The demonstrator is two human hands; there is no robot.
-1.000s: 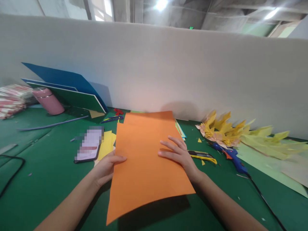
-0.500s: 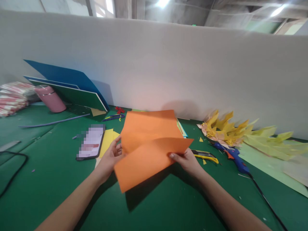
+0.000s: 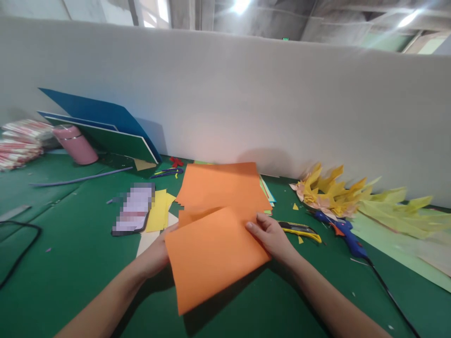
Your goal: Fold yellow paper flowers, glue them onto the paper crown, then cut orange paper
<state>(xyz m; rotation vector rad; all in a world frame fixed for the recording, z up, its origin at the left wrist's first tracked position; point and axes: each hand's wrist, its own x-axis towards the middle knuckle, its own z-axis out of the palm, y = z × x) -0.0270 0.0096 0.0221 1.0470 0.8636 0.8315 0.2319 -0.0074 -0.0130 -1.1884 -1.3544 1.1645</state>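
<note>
I hold an orange paper sheet [image 3: 211, 253], folded over on itself, just above the green table [image 3: 70, 263]. My left hand [image 3: 157, 253] grips its left edge from below, fingers mostly hidden behind the paper. My right hand [image 3: 271, 234] pinches the right edge, thumb on top. More orange sheets [image 3: 221, 185] lie flat behind it on a paper stack.
A phone [image 3: 134, 213] lies on yellow paper scraps [image 3: 158, 209] to the left. To the right lie a yellow utility knife [image 3: 299, 230], a blue glue gun [image 3: 343, 230] with its cord, and yellow paper flowers [image 3: 331, 192]. Coloured boards [image 3: 105, 131] and a pink bottle [image 3: 75, 145] stand at back left.
The orange sheet went from flat and open to folded in half; my right hand brought its far edge over toward me, and both hands now hold the folded sheet lower.
</note>
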